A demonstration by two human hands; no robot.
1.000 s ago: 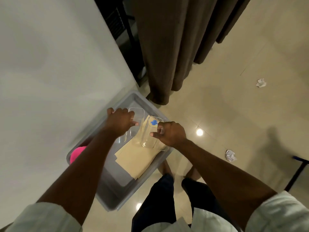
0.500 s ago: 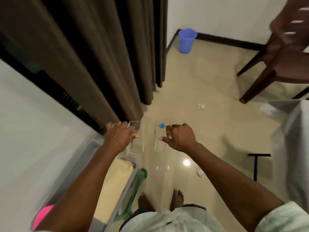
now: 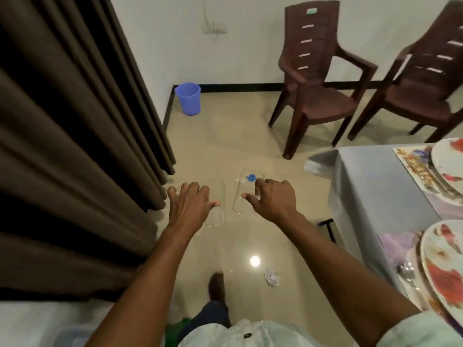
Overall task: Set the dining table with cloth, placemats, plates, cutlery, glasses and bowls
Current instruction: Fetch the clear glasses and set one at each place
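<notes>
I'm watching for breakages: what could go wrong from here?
1. Each hand, left hand and right hand, grips clear glasses from above while walking; one may slip onto the tiled floor.
2. Crumpled paper lies near the bare foot, so a slip is possible.
3. The table corner and its plates are close on the right; a glass might knock them.

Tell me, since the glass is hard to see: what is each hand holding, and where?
The left hand grips clear glasses from above by their rims. The right hand holds blue-stickered clear glasses likewise. How many each holds cannot be told.
</notes>
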